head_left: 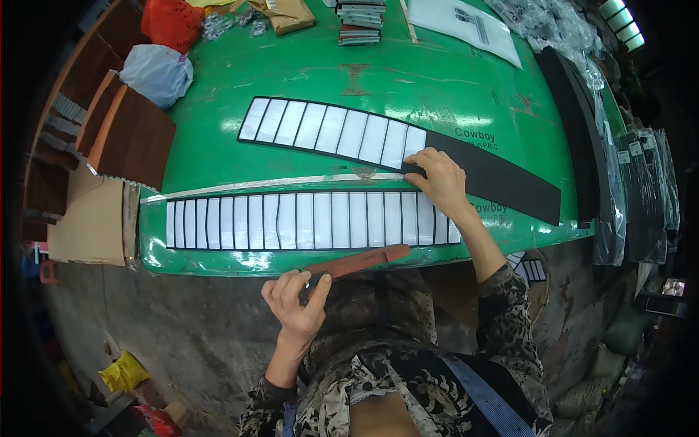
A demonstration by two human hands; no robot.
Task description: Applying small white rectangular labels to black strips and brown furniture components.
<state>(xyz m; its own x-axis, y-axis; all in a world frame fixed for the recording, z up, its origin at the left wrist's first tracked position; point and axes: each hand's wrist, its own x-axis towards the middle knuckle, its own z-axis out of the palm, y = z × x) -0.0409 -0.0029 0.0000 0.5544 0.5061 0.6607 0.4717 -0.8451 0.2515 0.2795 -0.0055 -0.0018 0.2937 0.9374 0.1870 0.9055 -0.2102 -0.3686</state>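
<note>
My left hand [297, 300] is closed round the near end of a reddish-brown flat bar [353, 264], held at the table's front edge. Its far end points right and shows a narrow slot. My right hand [440, 178] pinches the lower edge of a long black strip [502, 173], which lies slanted on the table. White panels [328, 127] divided by black lines cover that strip's left part; the right part is plain black. Closer to me lies a second long strip [306, 220] with white panels, its right end partly under my right forearm.
The green table [240, 167] has a brown wooden box [135, 131] and white bag [156, 75] at left. Several flat pieces are stacked [360, 22] at the back. Long black pieces [575, 138] and plastic-wrapped ones [644, 189] line the right side. A yellow bag [124, 371] lies on the floor.
</note>
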